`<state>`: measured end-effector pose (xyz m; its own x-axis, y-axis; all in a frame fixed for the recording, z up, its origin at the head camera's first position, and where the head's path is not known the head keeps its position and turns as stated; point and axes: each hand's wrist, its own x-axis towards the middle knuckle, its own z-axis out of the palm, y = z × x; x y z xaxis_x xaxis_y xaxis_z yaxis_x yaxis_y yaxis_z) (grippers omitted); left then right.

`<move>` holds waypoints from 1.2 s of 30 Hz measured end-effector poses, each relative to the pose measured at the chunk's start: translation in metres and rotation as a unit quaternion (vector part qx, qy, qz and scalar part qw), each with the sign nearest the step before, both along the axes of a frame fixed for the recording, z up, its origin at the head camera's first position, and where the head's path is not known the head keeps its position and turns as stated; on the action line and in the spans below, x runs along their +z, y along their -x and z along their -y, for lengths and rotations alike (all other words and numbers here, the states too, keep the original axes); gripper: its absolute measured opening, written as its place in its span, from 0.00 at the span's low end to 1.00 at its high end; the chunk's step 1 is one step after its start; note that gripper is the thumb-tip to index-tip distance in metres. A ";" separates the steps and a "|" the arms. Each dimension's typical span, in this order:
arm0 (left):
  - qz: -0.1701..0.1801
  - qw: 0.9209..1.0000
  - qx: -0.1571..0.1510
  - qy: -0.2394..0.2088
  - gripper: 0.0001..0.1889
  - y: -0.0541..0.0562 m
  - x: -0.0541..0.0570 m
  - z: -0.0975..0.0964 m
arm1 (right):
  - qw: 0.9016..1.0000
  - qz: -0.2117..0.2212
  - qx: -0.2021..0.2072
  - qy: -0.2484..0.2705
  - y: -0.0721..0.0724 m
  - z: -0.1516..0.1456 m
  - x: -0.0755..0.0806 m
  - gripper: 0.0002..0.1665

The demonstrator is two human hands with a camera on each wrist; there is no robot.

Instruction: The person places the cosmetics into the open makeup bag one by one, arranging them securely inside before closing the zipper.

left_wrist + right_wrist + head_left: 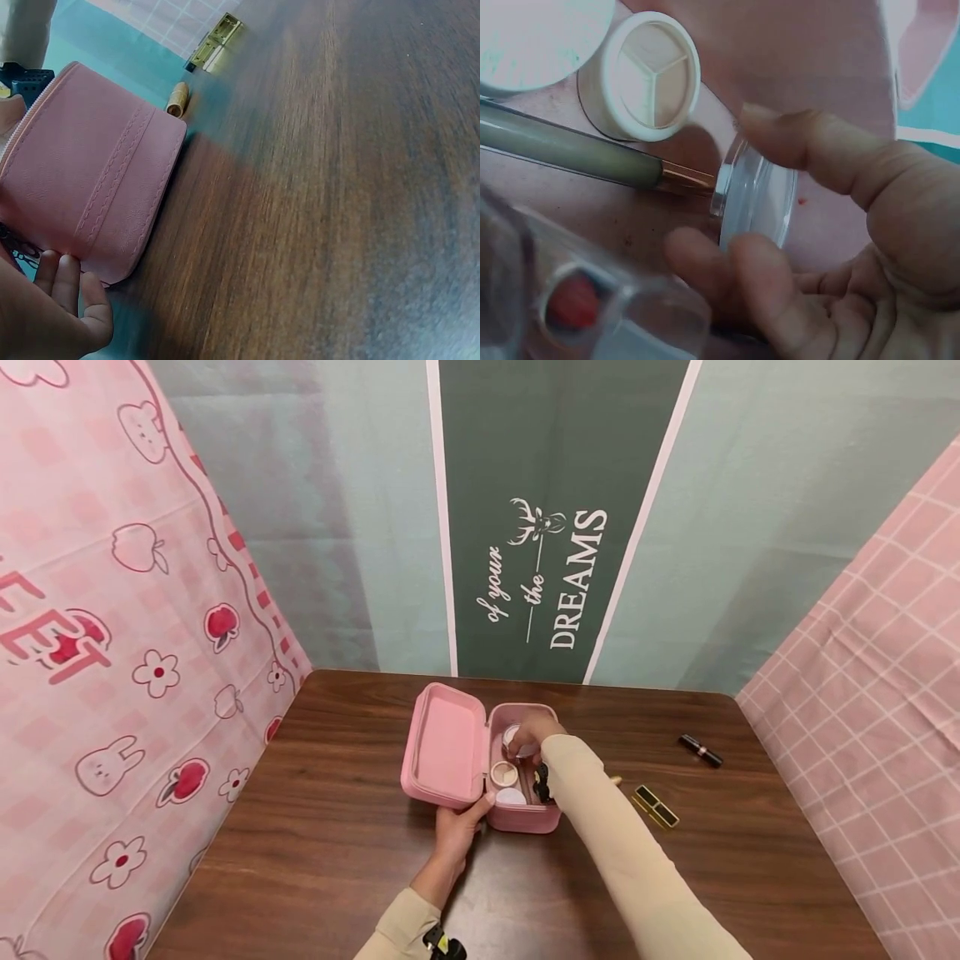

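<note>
A pink zip-up cosmetic case [522, 821] stands on the table, its lid [450, 743] folded out to the left. My left hand [455, 835] grips its near corner by the hinge, thumb at the rim and fingertips against the outer wall [90, 165]. Inside the case, my right hand [832, 225] holds a round white-and-clear container [761, 199] on edge between thumb and fingers. Near it lie a three-shade cream pot [652, 75], a white round lid [540, 37], a tube with a copper-coloured end [570, 146] and a clear piece with a red centre [574, 300].
Right of the case, a small gold tube [178, 99] lies on the wooden table [315, 827], partly behind my right sleeve in the head view. Beyond it are a black-and-gold rectangular case [656, 806] and a black lipstick [701, 751]. Printed cloths hang on three sides.
</note>
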<state>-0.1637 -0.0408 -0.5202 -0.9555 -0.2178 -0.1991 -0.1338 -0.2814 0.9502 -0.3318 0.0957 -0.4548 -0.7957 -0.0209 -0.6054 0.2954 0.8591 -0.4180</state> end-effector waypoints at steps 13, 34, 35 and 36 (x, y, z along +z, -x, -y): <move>0.002 1.000 0.000 0.009 0.21 0.001 0.002 0.002 | 0.994 -0.095 0.054 0.004 0.006 0.001 0.004 0.24; -0.010 1.000 0.006 0.001 0.24 0.008 -0.024 -0.002 | 0.946 -0.270 0.166 0.067 -0.039 -0.033 0.024 0.21; -0.004 1.000 0.004 -0.003 0.25 0.008 -0.024 -0.002 | 0.943 -0.276 0.171 0.071 -0.043 -0.037 0.024 0.22; 0.001 1.000 0.003 -0.004 0.25 0.008 -0.024 -0.002 | 0.939 -0.283 0.179 0.077 -0.046 -0.041 0.024 0.21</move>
